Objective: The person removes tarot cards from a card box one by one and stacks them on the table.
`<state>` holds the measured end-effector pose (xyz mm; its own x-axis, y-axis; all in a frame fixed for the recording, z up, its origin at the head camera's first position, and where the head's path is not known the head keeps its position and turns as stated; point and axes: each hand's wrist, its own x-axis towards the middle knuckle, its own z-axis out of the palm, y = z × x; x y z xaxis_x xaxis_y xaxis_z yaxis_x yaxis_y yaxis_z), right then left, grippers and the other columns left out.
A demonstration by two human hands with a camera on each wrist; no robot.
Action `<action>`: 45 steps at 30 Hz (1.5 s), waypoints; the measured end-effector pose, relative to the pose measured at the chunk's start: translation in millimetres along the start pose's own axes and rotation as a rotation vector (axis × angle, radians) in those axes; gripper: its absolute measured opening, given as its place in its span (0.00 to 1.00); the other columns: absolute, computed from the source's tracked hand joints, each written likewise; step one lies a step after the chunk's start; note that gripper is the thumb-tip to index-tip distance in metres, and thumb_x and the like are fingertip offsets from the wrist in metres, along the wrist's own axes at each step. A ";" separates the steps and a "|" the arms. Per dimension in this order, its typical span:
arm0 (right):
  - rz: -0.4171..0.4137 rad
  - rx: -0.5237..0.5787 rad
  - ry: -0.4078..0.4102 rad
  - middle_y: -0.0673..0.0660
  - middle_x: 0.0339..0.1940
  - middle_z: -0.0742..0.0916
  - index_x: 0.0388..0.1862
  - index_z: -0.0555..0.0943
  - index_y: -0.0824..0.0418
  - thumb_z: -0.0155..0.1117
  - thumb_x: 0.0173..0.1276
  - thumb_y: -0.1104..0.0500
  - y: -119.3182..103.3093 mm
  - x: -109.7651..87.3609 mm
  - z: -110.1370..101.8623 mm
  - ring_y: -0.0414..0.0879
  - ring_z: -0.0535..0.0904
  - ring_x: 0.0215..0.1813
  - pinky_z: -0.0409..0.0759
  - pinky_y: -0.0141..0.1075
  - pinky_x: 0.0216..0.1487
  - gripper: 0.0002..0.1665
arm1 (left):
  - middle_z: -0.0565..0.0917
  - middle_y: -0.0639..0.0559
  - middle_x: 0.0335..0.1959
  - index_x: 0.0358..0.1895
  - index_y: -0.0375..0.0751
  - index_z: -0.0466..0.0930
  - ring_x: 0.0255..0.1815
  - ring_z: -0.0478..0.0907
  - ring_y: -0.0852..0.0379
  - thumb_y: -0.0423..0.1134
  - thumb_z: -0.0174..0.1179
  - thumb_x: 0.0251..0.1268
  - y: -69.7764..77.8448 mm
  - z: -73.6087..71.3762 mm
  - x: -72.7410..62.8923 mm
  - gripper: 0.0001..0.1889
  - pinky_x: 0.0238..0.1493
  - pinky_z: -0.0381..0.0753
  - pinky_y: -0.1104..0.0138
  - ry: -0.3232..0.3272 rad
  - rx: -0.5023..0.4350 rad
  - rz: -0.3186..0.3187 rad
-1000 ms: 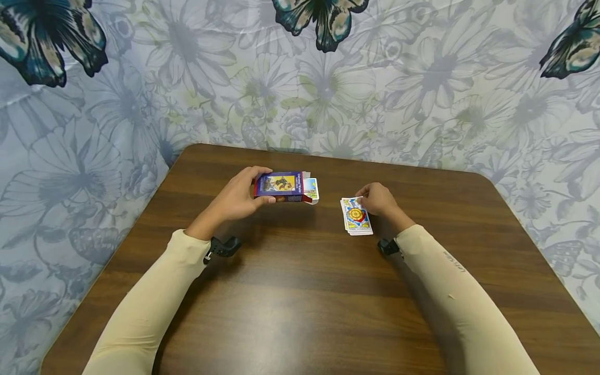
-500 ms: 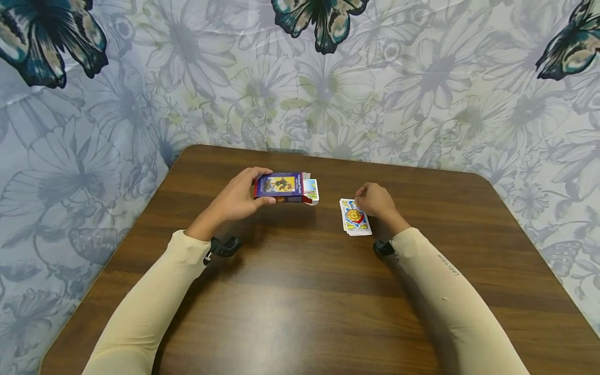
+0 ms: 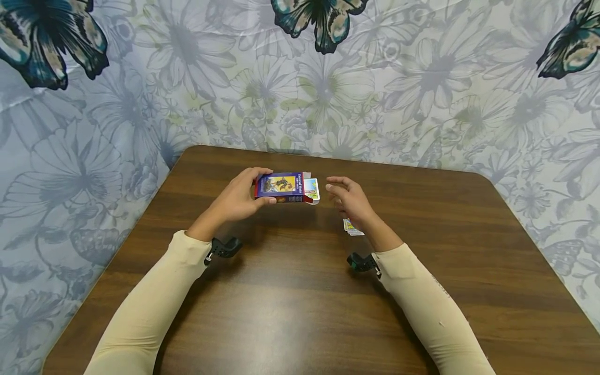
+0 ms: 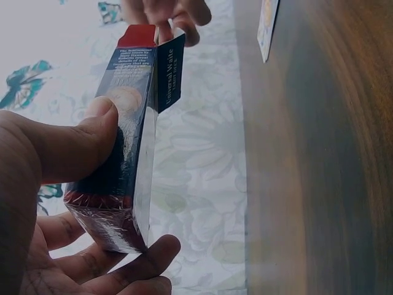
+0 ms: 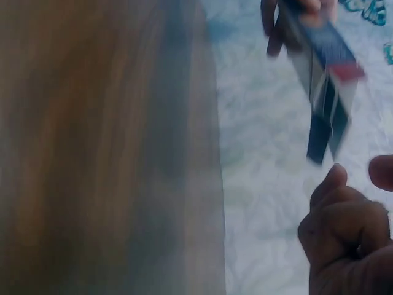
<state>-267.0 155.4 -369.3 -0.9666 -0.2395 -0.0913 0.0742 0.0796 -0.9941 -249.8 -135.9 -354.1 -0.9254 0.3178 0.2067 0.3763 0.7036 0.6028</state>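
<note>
A: What is the left hand (image 3: 236,195) doing?

B: From my seat, I see it holding the box (image 3: 280,186), thumb on the near side and fingers around the back. The box is up off the table (image 3: 300,302).

A: And the right hand (image 3: 353,203)?

B: I see it just beside the box's open end. Its fingers are loosely bent, and it has let go of everything. My right wrist view is blurry, but I can see a gap between thumb and fingers.

A: What is the box like?

B: It's a small block with flat sides and straight edges, dark blue with red ends. In my left wrist view its closed end looks shiny and crinkly. A blue flap (image 4: 171,74) sticks out, stiff and thin, with "Universal Waite" on it.

A: And the table?

B: Smooth brown wood with dark stripes and a shiny patch. Past it I see a pale wall covering (image 3: 328,94) with gray flowers.

A: Is anything in the box?

B: Yes, cards (image 3: 311,188) poke out of the open end, with a bright picture on top. A little card pile (image 3: 353,228) lies flat on the table, partly hidden by the right hand.
</note>
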 end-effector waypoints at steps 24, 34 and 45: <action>-0.142 0.093 0.156 0.47 0.24 0.83 0.71 0.63 0.58 0.65 0.69 0.60 19.7 -6.2 31.0 0.35 0.62 0.16 0.59 0.28 0.17 0.34 | 0.74 0.45 0.60 0.69 0.45 0.67 0.57 0.71 0.48 0.48 0.71 0.58 2.5 0.0 1.8 0.36 0.59 0.72 0.52 0.008 0.006 0.005; -0.209 0.095 0.315 0.45 0.22 0.85 0.66 0.69 0.60 0.68 0.66 0.62 16.1 -4.0 16.1 0.33 0.62 0.14 0.60 0.26 0.17 0.30 | 0.73 0.44 0.62 0.69 0.45 0.67 0.59 0.71 0.48 0.48 0.71 0.59 -0.2 -0.2 2.2 0.36 0.61 0.71 0.50 0.017 0.000 -0.009; -0.138 0.100 0.346 0.41 0.19 0.84 0.60 0.76 0.71 0.65 0.68 0.65 -7.8 -19.6 13.9 0.32 0.63 0.14 0.59 0.24 0.14 0.23 | 0.74 0.44 0.61 0.68 0.45 0.67 0.58 0.72 0.48 0.48 0.71 0.59 -3.1 0.2 0.4 0.36 0.60 0.71 0.51 0.014 -0.001 -0.003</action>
<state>-245.2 146.0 -360.6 -0.9936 0.1006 0.0519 -0.0551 -0.0293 -0.9980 -251.3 -137.8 -356.0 -0.9270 0.3066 0.2161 0.3737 0.7036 0.6044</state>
